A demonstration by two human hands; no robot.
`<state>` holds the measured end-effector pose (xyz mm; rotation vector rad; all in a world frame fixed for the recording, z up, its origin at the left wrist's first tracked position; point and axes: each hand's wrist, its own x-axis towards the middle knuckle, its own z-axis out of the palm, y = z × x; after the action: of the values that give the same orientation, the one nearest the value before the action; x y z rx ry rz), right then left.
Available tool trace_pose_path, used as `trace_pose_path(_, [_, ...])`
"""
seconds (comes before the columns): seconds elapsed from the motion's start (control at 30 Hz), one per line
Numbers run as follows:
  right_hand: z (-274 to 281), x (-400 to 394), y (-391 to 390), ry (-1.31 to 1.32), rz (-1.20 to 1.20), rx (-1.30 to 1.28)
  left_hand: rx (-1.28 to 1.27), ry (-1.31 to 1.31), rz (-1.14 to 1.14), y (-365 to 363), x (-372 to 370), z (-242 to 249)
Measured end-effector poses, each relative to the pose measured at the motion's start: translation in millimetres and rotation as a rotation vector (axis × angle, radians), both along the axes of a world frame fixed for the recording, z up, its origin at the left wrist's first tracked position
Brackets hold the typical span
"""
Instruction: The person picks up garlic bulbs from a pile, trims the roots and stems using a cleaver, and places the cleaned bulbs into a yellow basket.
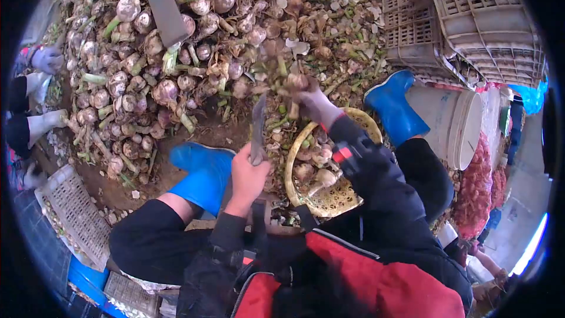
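My left hand (248, 178) is closed round the handle of a knife (258, 126), its blade pointing up and away from me. Just beyond it, my right hand (318, 105) grips a garlic bulb (298, 81) with a stem; this area is slightly blurred. Below my right forearm sits a yellow basket (291, 162) with several garlic bulbs (322, 178) inside. A large heap of garlic (168, 91) with stems and roots spreads in front of both hands.
A flat grey-brown bar (166, 10) lies on the heap. Stacked plastic crates (491, 20) and a white bucket (453, 118) stand at right, near a red net sack (475, 185). My blue boots (206, 171) flank the work area. Another person's gloved hand (48, 59) shows far left.
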<state>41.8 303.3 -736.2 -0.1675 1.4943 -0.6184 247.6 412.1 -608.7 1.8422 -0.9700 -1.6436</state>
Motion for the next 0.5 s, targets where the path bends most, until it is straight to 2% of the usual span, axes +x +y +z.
trace_pose_path(0.07, [44, -4, 28, -0.236, 0.336, -0.42, -0.142, -0.077, 0.033, 4, 2, -11])
trace_pose_path(0.1, [65, -4, 39, -0.212, 0.494, -0.57, -0.32, -0.231, -0.025, 4, 3, -17])
trace_pose_path(0.13, [85, -1, 47, -0.186, 0.65, -0.729, -0.323, -0.233, -0.021, 1, 3, -11])
trace_pose_path(0.2, [122, 7, 67, -0.358, 0.664, -0.58, -0.619, -0.349, -0.136, -1, -2, 7])
trace_pose_path(0.23, [141, 13, 76, -0.455, 0.579, -0.556, -0.671, -0.41, -0.247, 2, 0, 11])
trace_pose_path(0.27, [151, 13, 84, -0.45, 0.588, -0.564, -0.681, -0.41, -0.239, 5, -1, 17])
trace_pose_path(0.3, [159, 14, 90, -0.357, 0.602, -0.606, -0.695, -0.398, -0.28, 8, -2, 24])
trace_pose_path(0.37, [155, 15, 101, -0.018, 0.725, -0.973, -0.717, -0.393, -0.318, 13, -4, 38])
trace_pose_path(0.43, [160, 11, 115, -0.005, 0.674, -0.92, -0.766, -0.356, -0.423, 18, -5, 51])
trace_pose_path(0.5, [166, 7, 123, 0.01, 0.626, -0.861, -0.781, -0.334, -0.422, 24, -6, 58])
